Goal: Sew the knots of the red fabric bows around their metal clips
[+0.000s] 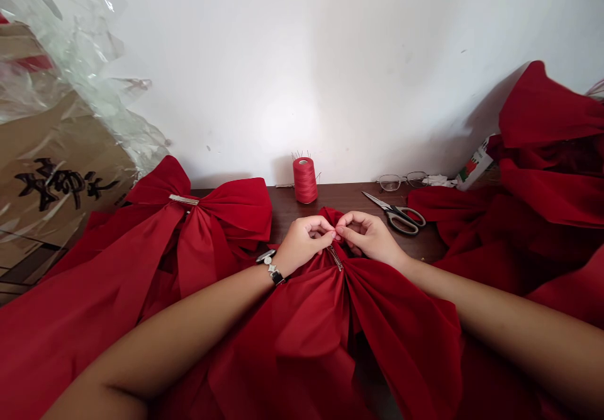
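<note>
A large red fabric bow point(302, 319) lies in front of me, gathered at its middle around a metal hair clip point(335, 258). My left hand point(304, 241), with a watch on its wrist, pinches the gathered cloth at the knot. My right hand point(368, 236) pinches the same spot from the other side, fingertips touching the left ones. Whether a needle or thread sits between the fingers is too small to tell.
A red thread spool point(305, 180) with pins stands by the wall. Scissors point(399, 214) and eyeglasses point(401, 181) lie on the brown table point(283, 209). A finished red bow point(207, 219) sits left, red fabric piles point(542, 175) right, a cardboard box under plastic point(51, 156) far left.
</note>
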Action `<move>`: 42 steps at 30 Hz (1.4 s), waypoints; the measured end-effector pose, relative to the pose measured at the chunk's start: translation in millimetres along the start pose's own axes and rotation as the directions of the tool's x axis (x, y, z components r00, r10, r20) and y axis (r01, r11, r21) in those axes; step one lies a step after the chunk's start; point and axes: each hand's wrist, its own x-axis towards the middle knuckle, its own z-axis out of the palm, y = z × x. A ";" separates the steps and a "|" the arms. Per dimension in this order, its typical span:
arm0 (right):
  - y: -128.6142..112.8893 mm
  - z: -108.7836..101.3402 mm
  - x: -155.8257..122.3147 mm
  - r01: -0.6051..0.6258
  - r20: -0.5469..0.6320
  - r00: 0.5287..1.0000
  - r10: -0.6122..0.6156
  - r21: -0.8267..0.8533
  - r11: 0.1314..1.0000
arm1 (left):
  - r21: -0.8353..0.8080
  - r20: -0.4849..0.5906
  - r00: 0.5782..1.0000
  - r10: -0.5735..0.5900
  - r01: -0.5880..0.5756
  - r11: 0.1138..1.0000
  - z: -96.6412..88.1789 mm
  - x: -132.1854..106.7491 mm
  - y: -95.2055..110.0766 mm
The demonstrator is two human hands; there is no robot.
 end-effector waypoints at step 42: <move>8.5 -3.9 -1.8 0.144 0.040 0.990 -0.139 -0.243 0.959 | 0.063 -0.068 0.997 -0.025 0.030 0.998 4.5 -5.6 7.0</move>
